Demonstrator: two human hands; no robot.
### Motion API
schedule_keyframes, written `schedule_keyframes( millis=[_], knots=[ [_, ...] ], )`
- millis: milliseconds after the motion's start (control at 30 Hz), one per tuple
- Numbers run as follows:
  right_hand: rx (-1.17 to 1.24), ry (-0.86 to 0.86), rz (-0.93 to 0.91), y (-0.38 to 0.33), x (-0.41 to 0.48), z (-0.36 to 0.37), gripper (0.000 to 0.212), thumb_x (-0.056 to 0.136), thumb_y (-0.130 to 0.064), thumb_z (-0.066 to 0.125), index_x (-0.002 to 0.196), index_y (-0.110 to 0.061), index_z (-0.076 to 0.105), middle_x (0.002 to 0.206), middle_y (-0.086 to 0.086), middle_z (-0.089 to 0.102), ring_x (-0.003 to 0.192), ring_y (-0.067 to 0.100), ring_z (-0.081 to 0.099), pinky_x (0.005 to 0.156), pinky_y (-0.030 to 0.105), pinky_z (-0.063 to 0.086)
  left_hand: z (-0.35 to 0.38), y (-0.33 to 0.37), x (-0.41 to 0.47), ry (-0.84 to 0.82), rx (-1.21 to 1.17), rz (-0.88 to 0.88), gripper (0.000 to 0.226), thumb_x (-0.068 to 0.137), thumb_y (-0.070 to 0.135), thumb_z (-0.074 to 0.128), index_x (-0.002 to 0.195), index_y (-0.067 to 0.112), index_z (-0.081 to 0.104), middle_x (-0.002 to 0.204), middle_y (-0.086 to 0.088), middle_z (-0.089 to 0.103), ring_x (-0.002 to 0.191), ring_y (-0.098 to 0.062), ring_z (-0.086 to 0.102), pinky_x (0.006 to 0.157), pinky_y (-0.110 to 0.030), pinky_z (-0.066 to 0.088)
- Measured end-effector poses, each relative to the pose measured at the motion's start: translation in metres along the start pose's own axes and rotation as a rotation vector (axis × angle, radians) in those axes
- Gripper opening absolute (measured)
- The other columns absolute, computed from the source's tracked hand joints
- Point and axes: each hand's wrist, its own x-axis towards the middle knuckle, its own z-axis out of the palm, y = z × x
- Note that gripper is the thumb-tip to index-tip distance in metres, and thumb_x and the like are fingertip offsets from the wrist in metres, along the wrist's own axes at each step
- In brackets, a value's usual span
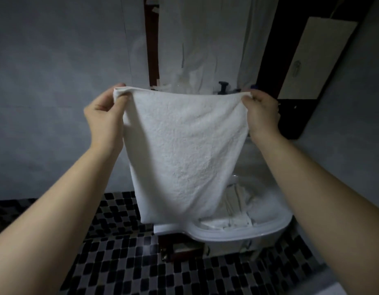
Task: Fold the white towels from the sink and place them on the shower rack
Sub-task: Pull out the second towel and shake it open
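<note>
A grey wall [56, 81] fills the upper left of the frame, with a floor of dark and light mosaic tiles [120, 262] across the bottom. At centre a white towel [184, 150] hangs upright, spread flat between the two hands and held by its top corners; its lower edge hangs in front of the sink [237, 234], overlapping the rim at lower centre. The sink, lower right of centre, holds more white towels [233, 211] bunched in its basin. The left hand [105, 116], left of centre, is pinched shut on the towel's upper left corner, fabric gathered between thumb and fingers. The right hand [262, 113], right of centre, is clamped on the upper right corner in the same manner. The hands are well apart, level with each other, and the top edge sags slightly between them. A dark tap [223, 87] shows just above the towel's top edge.
</note>
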Motion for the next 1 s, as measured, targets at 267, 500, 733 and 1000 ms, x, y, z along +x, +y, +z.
schedule_keyframes(
  millis=[267,500,733,1000],
  knots=[
    [0.029,-0.008,0.207,0.062,-0.032,-0.004,0.029,0.088,-0.005,0.065,0.079,-0.031,0.072,0.078,-0.018,0.07,0.077,0.003,0.065,0.073,0.023,0.052,-0.033,-0.04,-0.046,-0.08,0.087,-0.191,0.015,0.083,0.027,0.073,0.094,0.031,0.082,0.116,0.014,0.074,0.106,-0.009,0.07,0.086,-0.032,0.055],
    [0.0,-0.069,0.407,0.122,-0.058,0.004,0.021,0.086,-0.006,0.067,0.079,-0.025,0.074,0.078,-0.009,0.074,0.08,0.016,0.07,0.071,0.024,0.055,-0.061,-0.069,-0.085,-0.102,0.219,-0.283,0.016,0.082,0.033,0.074,0.096,0.029,0.081,0.114,0.017,0.074,0.101,-0.008,0.072,0.08,-0.033,0.059],
    [-0.079,-0.11,0.541,0.174,-0.072,0.006,0.019,0.076,-0.013,0.067,0.09,-0.016,0.079,0.097,0.012,0.076,0.094,0.035,0.072,0.087,0.045,0.058,-0.07,-0.114,-0.108,-0.044,0.252,-0.461,0.01,0.087,0.029,0.075,0.093,0.032,0.081,0.114,0.019,0.073,0.1,-0.006,0.072,0.084,-0.038,0.059],
    [-0.164,-0.11,0.627,0.242,-0.064,-0.002,0.013,0.076,-0.014,0.069,0.078,-0.025,0.076,0.1,0.006,0.075,0.099,0.03,0.07,0.091,0.038,0.054,-0.066,-0.182,-0.109,-0.027,0.397,-0.547,0.009,0.088,0.029,0.073,0.094,0.025,0.079,0.094,0.024,0.075,0.086,0.003,0.071,0.066,-0.019,0.054]
  ],
)
